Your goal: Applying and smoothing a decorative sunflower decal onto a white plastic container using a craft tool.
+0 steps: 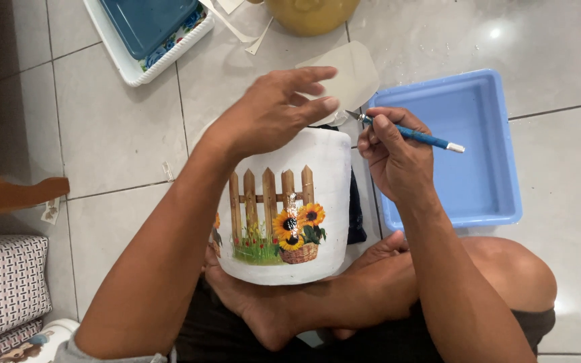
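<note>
White pot point(284, 208) with fence-and-sunflower picture lies on its side across the crossed legs, blue tray point(465, 154) just beside. Left hand point(274, 111) rests open-fingered on the top end; keep it pressing flat. Right hand point(391, 151) pinches blue craft knife point(411, 134), tip near the rim; short, shallow strokes advised.

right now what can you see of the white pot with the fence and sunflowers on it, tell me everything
The white pot is round with a matte, chalky look. It lies tilted in the person's lap, resting on crossed legs and a bare foot. Its side carries a picture of a brown picket fence, green grass and sunflowers in a basket, with another partly hidden motif at its left edge. The left hand rests on its upper end. The right hand holds a blue-handled craft knife beside it.
</note>
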